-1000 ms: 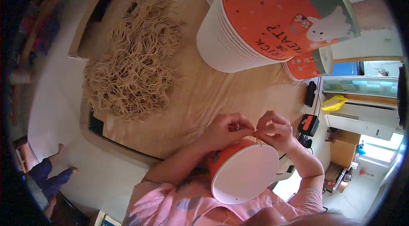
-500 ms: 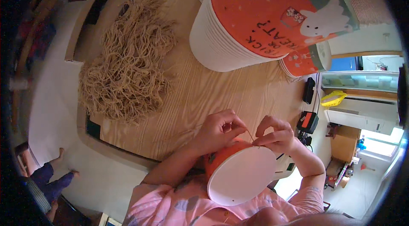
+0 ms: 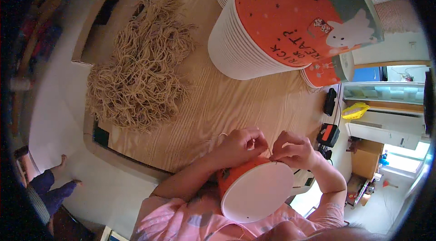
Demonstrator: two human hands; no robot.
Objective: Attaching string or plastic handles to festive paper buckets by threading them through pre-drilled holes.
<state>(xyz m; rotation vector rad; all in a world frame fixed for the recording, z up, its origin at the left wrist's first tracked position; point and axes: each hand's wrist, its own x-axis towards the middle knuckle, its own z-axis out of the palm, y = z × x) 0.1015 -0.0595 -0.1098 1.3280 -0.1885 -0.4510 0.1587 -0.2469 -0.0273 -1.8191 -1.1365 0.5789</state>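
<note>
An orange paper bucket (image 3: pixel 254 191) with a white bottom lies tilted against my body, its bottom toward the camera. My left hand (image 3: pixel 238 145) and my right hand (image 3: pixel 293 150) meet at its upper rim. Both pinch a thin tan string (image 3: pixel 268 152) there, fingers closed around it. A loop of the same string (image 3: pixel 213 140) trails onto the wooden table (image 3: pixel 227 104) by my left wrist.
A big heap of tan strings (image 3: pixel 141 73) lies on the table to the left. Tall stacks of orange printed buckets (image 3: pixel 277 27) stand at the back right, a smaller stack (image 3: pixel 327 70) behind. A black and orange device (image 3: pixel 328 134) sits right of my hands. A person's legs (image 3: pixel 50 186) show at lower left.
The bucket and both hands have stayed at the rim. My fingers have shifted slightly on the string, and the view has tilted a little.
</note>
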